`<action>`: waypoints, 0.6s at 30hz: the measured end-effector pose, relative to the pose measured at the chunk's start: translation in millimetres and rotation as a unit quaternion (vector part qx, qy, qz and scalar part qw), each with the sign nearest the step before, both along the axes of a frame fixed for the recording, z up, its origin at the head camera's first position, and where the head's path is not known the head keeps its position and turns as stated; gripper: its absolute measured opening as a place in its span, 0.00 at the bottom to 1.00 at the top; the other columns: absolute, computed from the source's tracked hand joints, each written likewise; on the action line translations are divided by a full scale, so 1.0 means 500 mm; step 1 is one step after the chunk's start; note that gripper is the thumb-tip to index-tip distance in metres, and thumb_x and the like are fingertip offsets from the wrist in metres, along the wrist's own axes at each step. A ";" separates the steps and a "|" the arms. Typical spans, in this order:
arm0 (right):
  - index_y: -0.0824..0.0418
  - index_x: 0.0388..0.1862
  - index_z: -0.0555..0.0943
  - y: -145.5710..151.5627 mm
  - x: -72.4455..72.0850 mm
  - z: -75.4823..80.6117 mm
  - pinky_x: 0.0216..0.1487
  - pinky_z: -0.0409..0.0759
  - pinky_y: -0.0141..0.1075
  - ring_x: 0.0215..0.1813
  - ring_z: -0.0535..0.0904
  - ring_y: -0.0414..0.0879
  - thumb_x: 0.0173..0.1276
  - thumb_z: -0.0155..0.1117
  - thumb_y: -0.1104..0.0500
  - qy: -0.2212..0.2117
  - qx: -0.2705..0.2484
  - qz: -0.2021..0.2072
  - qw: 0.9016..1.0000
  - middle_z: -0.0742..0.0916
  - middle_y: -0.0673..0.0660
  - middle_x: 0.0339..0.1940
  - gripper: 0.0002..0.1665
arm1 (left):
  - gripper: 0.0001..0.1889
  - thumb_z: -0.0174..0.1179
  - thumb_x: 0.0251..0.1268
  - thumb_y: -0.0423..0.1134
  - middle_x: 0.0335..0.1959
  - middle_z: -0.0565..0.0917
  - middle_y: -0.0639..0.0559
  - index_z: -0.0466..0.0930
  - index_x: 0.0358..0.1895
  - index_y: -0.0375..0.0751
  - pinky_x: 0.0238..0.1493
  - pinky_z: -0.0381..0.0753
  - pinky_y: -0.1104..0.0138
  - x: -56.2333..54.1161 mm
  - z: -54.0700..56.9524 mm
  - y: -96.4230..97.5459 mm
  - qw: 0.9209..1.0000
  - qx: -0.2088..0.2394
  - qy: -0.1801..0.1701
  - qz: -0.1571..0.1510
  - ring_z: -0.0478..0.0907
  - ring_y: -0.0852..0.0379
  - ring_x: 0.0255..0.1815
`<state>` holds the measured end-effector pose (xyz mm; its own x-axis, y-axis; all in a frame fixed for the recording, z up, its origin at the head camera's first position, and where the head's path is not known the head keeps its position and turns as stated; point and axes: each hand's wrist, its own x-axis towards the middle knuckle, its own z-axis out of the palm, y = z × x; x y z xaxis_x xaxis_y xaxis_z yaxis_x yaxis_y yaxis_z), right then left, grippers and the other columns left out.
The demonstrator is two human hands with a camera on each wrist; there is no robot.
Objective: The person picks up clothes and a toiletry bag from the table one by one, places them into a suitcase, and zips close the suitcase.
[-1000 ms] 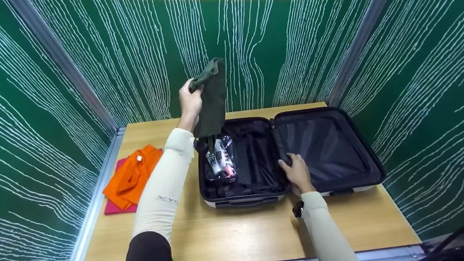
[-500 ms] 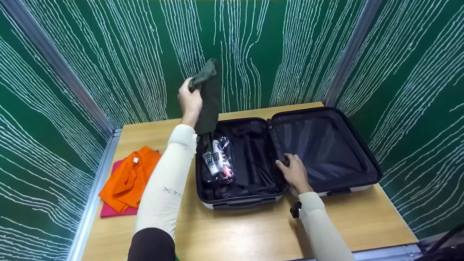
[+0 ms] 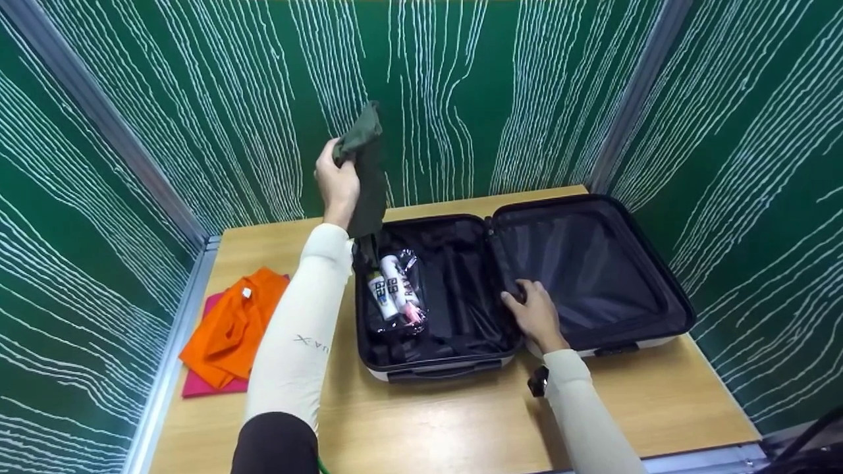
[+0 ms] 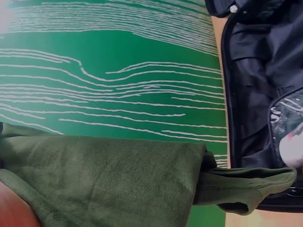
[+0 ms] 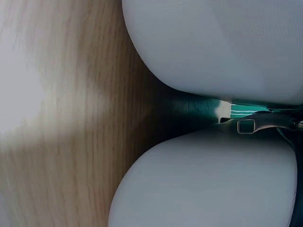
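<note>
My left hand [image 3: 338, 181] grips a folded dark green garment [image 3: 369, 191] at its upper part and holds it up above the back left corner of the open suitcase [image 3: 438, 368]. In the left wrist view the cloth [image 4: 109, 175] spans the lower part, and a narrow flap [image 4: 241, 187] sticks out toward the suitcase. My right hand [image 3: 539, 316] grips the suitcase's inner edge where the two halves meet, thumb on the left and fingers over the rim. Inside the left half lies a clear pouch [image 3: 421, 316] with white tubes [image 3: 400, 280] and a pink item.
An orange garment [image 3: 237, 329] lies over a crimson one [image 3: 197, 387] at the table's left. The suitcase's lined right half [image 3: 586, 263] lies flat open. Green walls [image 3: 448, 99] with white lines close in the wooden table [image 3: 435, 428]. A buckled strap [image 5: 246, 126] shows between the white shells.
My left hand has moved slightly left with the green garment, which has turned more edge-on and uncovers more of the tubes. The right hand keeps its place on the suitcase edge.
</note>
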<state>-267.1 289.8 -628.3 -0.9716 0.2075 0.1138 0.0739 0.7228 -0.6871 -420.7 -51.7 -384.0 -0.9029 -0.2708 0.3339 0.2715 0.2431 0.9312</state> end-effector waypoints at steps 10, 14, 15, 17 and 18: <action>0.63 0.72 0.73 -0.002 0.002 0.002 0.61 0.74 0.56 0.56 0.78 0.62 0.75 0.61 0.41 -0.012 -0.005 0.001 1.000 0.80 0.66 0.57 0.36 | 0.17 0.54 0.76 0.30 0.62 0.84 0.47 0.80 0.62 0.45 0.72 0.71 0.58 0.010 -0.055 0.029 1.000 -0.004 -0.001 -0.024 0.78 0.53 0.65; 0.63 0.71 0.74 -0.001 0.002 0.003 0.62 0.73 0.56 0.58 0.78 0.63 0.74 0.62 0.42 -0.010 -0.005 -0.001 1.000 0.80 0.67 0.57 0.35 | 0.18 0.55 0.75 0.29 0.63 0.83 0.46 0.80 0.63 0.43 0.74 0.70 0.57 0.021 -0.072 0.050 0.999 -0.018 0.001 -0.031 0.77 0.51 0.68; 0.63 0.71 0.74 -0.001 0.002 0.004 0.62 0.73 0.57 0.58 0.78 0.63 0.74 0.62 0.42 -0.011 -0.005 0.000 1.000 0.80 0.67 0.58 0.35 | 0.18 0.55 0.74 0.29 0.64 0.83 0.46 0.80 0.63 0.43 0.74 0.69 0.57 0.023 -0.077 0.055 0.999 -0.020 0.000 -0.032 0.77 0.50 0.69; 0.63 0.71 0.74 0.000 0.002 0.005 0.62 0.73 0.57 0.58 0.78 0.64 0.75 0.61 0.42 -0.012 -0.003 0.002 1.000 0.80 0.67 0.57 0.35 | 0.18 0.55 0.74 0.29 0.63 0.83 0.45 0.80 0.63 0.42 0.74 0.70 0.57 0.030 -0.087 0.066 0.999 -0.022 0.001 -0.035 0.77 0.50 0.68; 0.63 0.71 0.74 0.000 0.002 0.006 0.62 0.73 0.57 0.58 0.78 0.64 0.75 0.62 0.42 -0.012 -0.003 0.002 1.000 0.80 0.67 0.57 0.35 | 0.18 0.55 0.74 0.28 0.63 0.83 0.45 0.80 0.63 0.41 0.73 0.70 0.57 0.033 -0.093 0.071 0.999 -0.024 0.000 -0.036 0.77 0.49 0.68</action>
